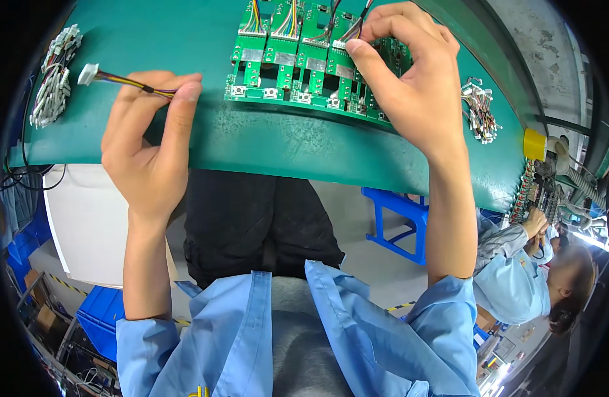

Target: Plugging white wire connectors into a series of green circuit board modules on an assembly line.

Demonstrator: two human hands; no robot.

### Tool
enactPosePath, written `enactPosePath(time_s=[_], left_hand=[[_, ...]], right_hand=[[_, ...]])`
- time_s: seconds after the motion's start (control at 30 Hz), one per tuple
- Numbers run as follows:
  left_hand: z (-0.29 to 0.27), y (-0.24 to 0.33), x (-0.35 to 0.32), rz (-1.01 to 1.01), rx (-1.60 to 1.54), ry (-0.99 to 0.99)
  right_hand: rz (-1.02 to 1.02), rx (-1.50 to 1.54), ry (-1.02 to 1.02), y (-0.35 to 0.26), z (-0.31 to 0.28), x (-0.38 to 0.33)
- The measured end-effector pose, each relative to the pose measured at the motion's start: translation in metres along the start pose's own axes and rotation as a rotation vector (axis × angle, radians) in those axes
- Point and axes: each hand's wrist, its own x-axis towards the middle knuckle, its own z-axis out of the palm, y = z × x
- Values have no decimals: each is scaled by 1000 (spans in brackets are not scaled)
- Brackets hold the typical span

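My left hand [146,149] pinches a short wire harness [122,80] between thumb and fingers, over the green work surface. The harness has thin multicoloured wires, and its white plug points to the left. At the far middle lies a panel of green circuit boards [253,55], joined side by side. Several boards have wire harnesses plugged in near their far ends. My right hand [417,83] is closed at the panel's right part, thumb and fingers on a dark-wired harness [355,30] whose white connector touches the board. The hand covers some of the boards there.
A bundle of white-plugged harnesses [53,83] lies at the far left of the green table [278,142], another bundle [480,114] at the right. Below the table stand a blue stool [410,221] and a blue crate [98,317]. A co-worker [516,278] sits at the right.
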Motion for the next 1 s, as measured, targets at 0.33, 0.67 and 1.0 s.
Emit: enactPosePath(time_s=[0.33,0.67,1.0], left_hand=[[-3,2,-2,12,41,-22],[-4,-1,-1,39,38,-31],[-13,36,-3,-359,-350,-182]], right_hand=[[-62,-252,37,-14,3,-5],[-108,-159,-18,-15,6,1],[-38,-147,177,-29,-9,-7]])
